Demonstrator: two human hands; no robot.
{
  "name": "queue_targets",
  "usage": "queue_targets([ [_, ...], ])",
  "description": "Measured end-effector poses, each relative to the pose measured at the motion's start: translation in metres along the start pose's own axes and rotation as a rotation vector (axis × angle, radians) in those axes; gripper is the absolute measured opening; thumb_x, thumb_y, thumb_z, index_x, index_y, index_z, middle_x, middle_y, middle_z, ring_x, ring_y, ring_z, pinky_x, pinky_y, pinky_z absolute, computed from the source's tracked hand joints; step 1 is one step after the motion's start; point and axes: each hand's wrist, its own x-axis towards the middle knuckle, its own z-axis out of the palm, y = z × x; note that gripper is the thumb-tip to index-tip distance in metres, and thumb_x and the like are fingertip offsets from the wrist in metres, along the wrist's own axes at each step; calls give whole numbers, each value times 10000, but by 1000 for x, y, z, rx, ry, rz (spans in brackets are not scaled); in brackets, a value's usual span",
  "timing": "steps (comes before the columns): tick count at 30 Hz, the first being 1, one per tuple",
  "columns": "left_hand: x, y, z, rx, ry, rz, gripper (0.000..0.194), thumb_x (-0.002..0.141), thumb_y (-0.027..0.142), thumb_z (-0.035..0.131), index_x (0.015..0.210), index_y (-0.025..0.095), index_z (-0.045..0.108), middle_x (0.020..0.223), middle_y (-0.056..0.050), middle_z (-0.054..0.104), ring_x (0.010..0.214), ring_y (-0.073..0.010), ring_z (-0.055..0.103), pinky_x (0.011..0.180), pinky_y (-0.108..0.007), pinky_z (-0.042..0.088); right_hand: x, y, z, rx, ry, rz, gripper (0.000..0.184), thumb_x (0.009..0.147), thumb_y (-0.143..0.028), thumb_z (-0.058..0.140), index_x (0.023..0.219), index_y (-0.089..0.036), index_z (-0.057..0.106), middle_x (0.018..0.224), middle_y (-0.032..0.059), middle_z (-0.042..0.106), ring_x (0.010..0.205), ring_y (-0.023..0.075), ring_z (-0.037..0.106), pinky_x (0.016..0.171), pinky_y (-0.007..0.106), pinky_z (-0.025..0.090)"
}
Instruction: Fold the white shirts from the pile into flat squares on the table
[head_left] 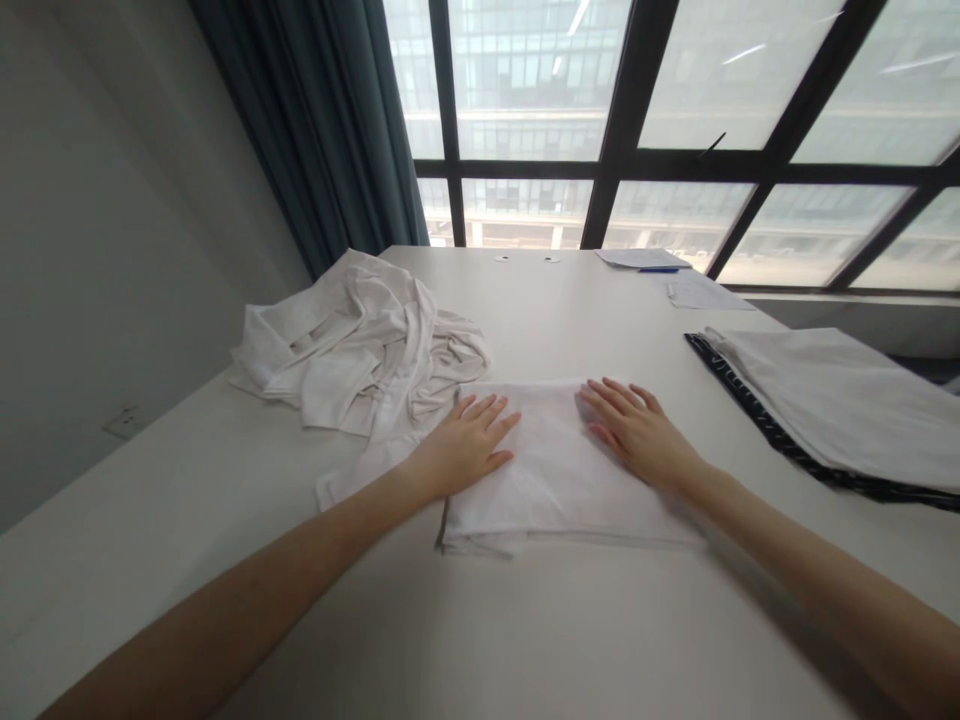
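A folded white garment [559, 480] lies flat on the white table [465, 630] in front of me. My left hand [469, 443] rests palm down on its left part, fingers stretched out and slightly apart. My right hand [634, 428] lies flat on its right part, fingers extended toward the far edge. Neither hand holds anything. Both forearms reach in from the near edge.
A heap of crumpled white clothes [360, 345] lies at the left, touching the folded garment. A stack of folded white cloth over a dark patterned piece [832, 410] sits at the right. Papers [701, 292] and a blue pen [658, 269] lie by the window. A curtain [315, 110] hangs behind.
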Motion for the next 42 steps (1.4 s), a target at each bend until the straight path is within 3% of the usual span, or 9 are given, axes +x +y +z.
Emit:
queue_targets([
  [4, -28, 29, -12, -123, -68, 70, 521, 984, 451, 419, 1432, 185, 403, 1526, -153, 365, 1421, -281, 317, 1136, -449, 274, -31, -38, -14, 206, -147, -150, 533, 1001, -468, 346, 1475, -228, 381, 1538, 93, 366, 1424, 266, 301, 1125, 503, 297],
  [7, -45, 38, -14, -210, -94, 98, 569, 967, 470, 454, 1464, 209, 359, 1551, -149, 317, 1446, -292, 256, 1142, -478, 264, -51, -50, -18, 246, -185, -236, 632, 951, -527, 452, 1503, -243, 331, 1562, 97, 309, 1442, 295, 251, 1129, 531, 293],
  [12, -51, 38, -10, -214, -82, 130, 648, 920, 447, 562, 1482, 223, 332, 1563, -153, 286, 1455, -317, 218, 1152, -516, 226, -62, -43, -17, 239, -133, -304, 580, 928, -428, 540, 1463, -250, 403, 1533, 73, 377, 1434, 284, 276, 1113, 514, 337],
  [19, -51, 42, -9, -217, 19, 247, 608, 911, 419, 587, 1429, 160, 402, 1481, -148, 439, 1385, -322, 376, 1119, -496, 310, -62, -35, -20, 260, 20, -360, 416, 935, -220, 516, 1350, -228, 537, 1379, 75, 572, 1317, 249, 477, 1073, 473, 413],
  [26, -55, 42, -8, -254, 179, 257, 451, 917, 351, 561, 1310, 136, 515, 1309, -123, 619, 1247, -280, 552, 1058, -456, 414, -62, -30, -24, 413, 131, -235, 248, 972, -177, 457, 1143, -225, 631, 1142, 43, 721, 1101, 180, 652, 987, 357, 508],
  [36, -55, 43, -5, -283, 361, 195, 267, 931, 252, 554, 1172, 149, 604, 1118, -96, 721, 1071, -221, 674, 960, -380, 528, -62, -31, -23, 433, 215, -234, 249, 960, -141, 484, 1170, -218, 594, 1104, 36, 728, 1045, 162, 669, 974, 350, 490],
  [42, -55, 39, -7, -376, 347, 227, 264, 938, 166, 509, 1183, 178, 607, 1149, -62, 715, 1109, -196, 655, 987, -380, 510, -63, -31, -26, 428, 244, -301, 273, 952, -141, 502, 1191, -230, 598, 1105, 46, 729, 1036, 167, 672, 946, 363, 488],
])
